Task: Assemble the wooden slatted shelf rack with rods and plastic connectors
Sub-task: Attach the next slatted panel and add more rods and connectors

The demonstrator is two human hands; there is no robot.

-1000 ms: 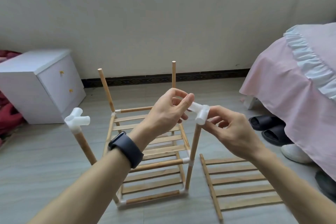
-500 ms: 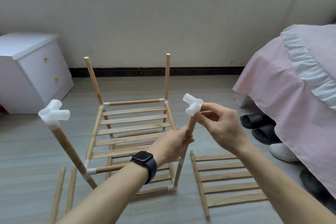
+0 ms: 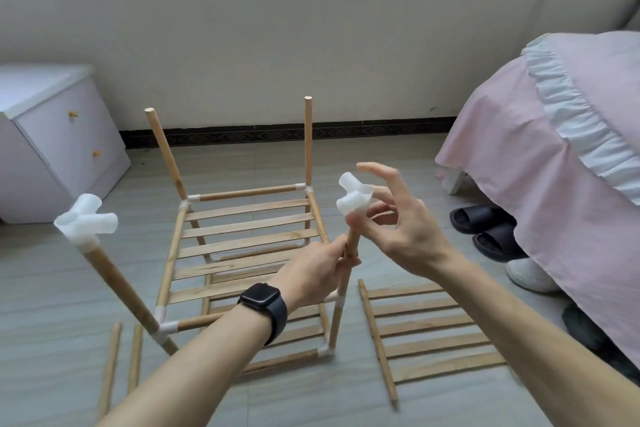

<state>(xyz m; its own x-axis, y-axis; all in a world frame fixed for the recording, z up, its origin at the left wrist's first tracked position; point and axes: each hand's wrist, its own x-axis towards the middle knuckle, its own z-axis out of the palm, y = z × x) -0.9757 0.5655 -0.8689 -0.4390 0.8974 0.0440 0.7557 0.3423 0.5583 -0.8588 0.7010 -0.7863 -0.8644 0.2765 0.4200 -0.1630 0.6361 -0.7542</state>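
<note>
Grey tiled bedroom floor (image 3: 52, 288). Left hand (image 3: 311, 274) fingers clamp the near-right rod (image 3: 352, 241); right hand (image 3: 405, 236) fingers spread, tips lightly touching the white connector (image 3: 355, 199) capping it, 12 o'clock of the left hand. Best: brace rod, press connector straight down, sockets squared with rack (image 3: 242, 229).

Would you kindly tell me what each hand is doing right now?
Left hand: grips the rod below the connector.
Right hand: open, holding nothing.
</note>
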